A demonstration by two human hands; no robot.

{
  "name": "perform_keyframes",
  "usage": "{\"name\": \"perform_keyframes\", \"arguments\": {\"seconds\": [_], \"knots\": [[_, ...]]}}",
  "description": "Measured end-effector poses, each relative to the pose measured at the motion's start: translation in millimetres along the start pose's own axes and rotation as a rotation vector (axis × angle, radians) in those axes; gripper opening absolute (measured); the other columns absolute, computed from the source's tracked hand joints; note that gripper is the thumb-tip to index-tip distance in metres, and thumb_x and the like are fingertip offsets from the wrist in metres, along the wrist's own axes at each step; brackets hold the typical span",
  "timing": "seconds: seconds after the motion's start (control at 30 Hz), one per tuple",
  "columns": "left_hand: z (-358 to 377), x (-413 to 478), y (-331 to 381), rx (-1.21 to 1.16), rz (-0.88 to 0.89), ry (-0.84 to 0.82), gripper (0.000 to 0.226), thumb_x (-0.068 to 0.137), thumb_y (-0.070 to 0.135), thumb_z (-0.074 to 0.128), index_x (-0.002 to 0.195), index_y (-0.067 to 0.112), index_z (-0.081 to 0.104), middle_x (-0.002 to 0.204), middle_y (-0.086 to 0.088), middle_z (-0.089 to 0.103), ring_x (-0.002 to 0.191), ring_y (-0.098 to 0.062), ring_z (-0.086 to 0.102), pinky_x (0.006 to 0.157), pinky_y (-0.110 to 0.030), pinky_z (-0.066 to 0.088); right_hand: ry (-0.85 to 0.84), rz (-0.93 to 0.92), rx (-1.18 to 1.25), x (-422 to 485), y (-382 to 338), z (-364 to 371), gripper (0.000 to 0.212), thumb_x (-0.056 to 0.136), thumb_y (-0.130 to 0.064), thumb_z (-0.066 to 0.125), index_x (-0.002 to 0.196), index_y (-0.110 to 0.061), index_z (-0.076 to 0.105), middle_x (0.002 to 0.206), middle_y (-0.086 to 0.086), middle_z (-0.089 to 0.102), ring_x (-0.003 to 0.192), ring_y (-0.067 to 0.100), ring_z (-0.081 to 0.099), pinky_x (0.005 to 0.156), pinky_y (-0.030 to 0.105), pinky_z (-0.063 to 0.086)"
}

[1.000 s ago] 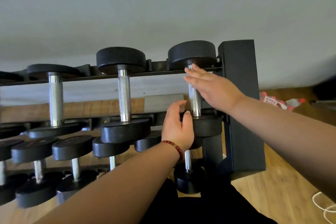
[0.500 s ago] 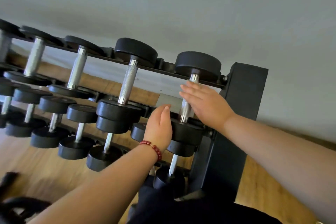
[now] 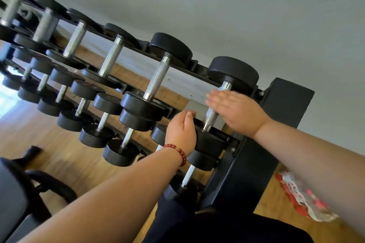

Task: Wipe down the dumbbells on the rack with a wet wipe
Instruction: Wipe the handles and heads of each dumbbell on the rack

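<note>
Dumbbell (image 3: 212, 113) is sitting at the right end of the rack (image 3: 276, 124) top tier, long axis running 1 to 7 o'clock. Head view: we're laying the right hand (image 3: 235, 112) across its handle from 3 o'clock, fingers straight, pressed together, pointing at 10. Left hand (image 3: 182, 132), at 8 o'clock, is curling fingers over the near head. We're seeing no wipe; possibly under the palm. Rack is holding three loaded tiers; packet (image 3: 302, 197) is lying at 4 o'clock, contents unclear.

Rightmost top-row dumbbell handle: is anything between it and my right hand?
Nothing visible does. The right hand lies flat across the knurled chrome handle of the rightmost top-row dumbbell, while the left hand grips its near head. No wet wipe shows; one under the palm would be hidden.
</note>
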State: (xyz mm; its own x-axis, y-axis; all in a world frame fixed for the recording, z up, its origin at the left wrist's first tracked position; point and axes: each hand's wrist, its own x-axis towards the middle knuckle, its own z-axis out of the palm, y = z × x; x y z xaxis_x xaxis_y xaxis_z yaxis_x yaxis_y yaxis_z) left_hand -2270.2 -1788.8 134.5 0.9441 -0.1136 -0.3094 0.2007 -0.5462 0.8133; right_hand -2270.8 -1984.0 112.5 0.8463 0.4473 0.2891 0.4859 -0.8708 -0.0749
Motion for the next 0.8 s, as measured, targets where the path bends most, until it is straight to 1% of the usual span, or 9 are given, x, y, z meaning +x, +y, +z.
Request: {"name": "perform_keyframes", "arguments": {"seconds": [0.1,0.2,0.27,0.33,0.4,0.53,0.6,0.7,0.8], "knots": [[-1,0,1,0.010,0.000,-0.003,0.038,0.105,0.026,0.030,0.122,0.017,0.062,0.122,0.003,0.061,0.117,-0.010,0.051,0.102,-0.025,0.035,0.043,0.199,-0.016,6,-10,4,0.043,0.085,-0.001,0.044,0.123,0.003,0.062,0.130,0.021,0.060,0.124,0.037,0.055,0.109,0.045,0.038],[-1,-1,2,0.018,0.012,0.003,0.038,0.105,0.026,0.031,0.125,0.015,0.061,0.123,0.002,0.062,0.118,-0.010,0.052,0.103,-0.025,0.036,-0.039,-0.064,0.088,-6,-25,7,0.043,0.090,-0.007,0.040,0.127,-0.001,0.061,0.134,0.015,0.059,0.128,0.030,0.052,0.113,0.042,0.031],[-1,-1,2,0.028,0.012,0.003,0.038,0.105,0.026,0.031,0.126,0.016,0.060,0.124,0.003,0.061,0.119,-0.010,0.051,0.104,-0.024,0.035,-0.053,-0.131,0.039,-5,-9,2,0.044,0.090,-0.006,0.039,0.129,-0.002,0.060,0.134,0.015,0.058,0.128,0.029,0.053,0.110,0.046,0.037],[-1,0,2,0.031,0.005,0.005,0.037,0.105,0.025,0.030,0.127,0.017,0.059,0.125,0.004,0.060,0.120,-0.009,0.050,0.101,-0.022,0.033,-0.009,0.058,-0.009,5,3,-1,0.045,0.088,-0.003,0.037,0.126,0.002,0.061,0.131,0.019,0.060,0.124,0.034,0.056,0.104,0.052,0.044],[0,0,2,0.031,0.004,0.013,0.038,0.105,0.024,0.030,0.127,0.017,0.060,0.125,0.005,0.060,0.120,-0.008,0.050,0.100,-0.020,0.033,0.009,0.164,-0.012,8,-8,2,0.044,0.087,-0.004,0.037,0.123,0.002,0.063,0.128,0.020,0.062,0.123,0.037,0.056,0.106,0.050,0.041],[0,-1,3,0.034,0.019,0.012,0.037,0.105,0.023,0.031,0.126,0.016,0.060,0.125,0.003,0.061,0.119,-0.009,0.051,0.104,-0.025,0.037,-0.057,-0.180,0.059,-7,-18,3,0.042,0.091,-0.008,0.040,0.126,-0.003,0.063,0.130,0.013,0.062,0.125,0.028,0.056,0.112,0.039,0.032],[1,0,2,0.023,0.008,0.021,0.036,0.105,0.022,0.030,0.125,0.017,0.060,0.124,0.003,0.061,0.119,-0.010,0.051,0.102,-0.023,0.036,-0.029,-0.148,-0.003,-1,1,-1,0.044,0.089,-0.005,0.040,0.127,-0.002,0.062,0.131,0.015,0.061,0.124,0.029,0.057,0.109,0.042,0.037],[1,-1,2,0.006,-0.005,0.025,0.035,0.105,0.022,0.030,0.125,0.018,0.059,0.124,0.004,0.061,0.119,-0.009,0.051,0.101,-0.021,0.034,0.024,0.114,-0.018,5,1,1,0.045,0.087,-0.004,0.038,0.125,0.001,0.062,0.129,0.018,0.061,0.123,0.034,0.056,0.108,0.043,0.039],[1,-1,4,0.010,0.012,0.023,0.035,0.105,0.021,0.031,0.125,0.017,0.059,0.123,0.004,0.060,0.118,-0.008,0.051,0.101,-0.021,0.035,-0.047,-0.130,0.044,-6,-13,6,0.046,0.087,-0.006,0.038,0.126,-0.003,0.062,0.131,0.014,0.061,0.125,0.028,0.055,0.113,0.039,0.031]]}}
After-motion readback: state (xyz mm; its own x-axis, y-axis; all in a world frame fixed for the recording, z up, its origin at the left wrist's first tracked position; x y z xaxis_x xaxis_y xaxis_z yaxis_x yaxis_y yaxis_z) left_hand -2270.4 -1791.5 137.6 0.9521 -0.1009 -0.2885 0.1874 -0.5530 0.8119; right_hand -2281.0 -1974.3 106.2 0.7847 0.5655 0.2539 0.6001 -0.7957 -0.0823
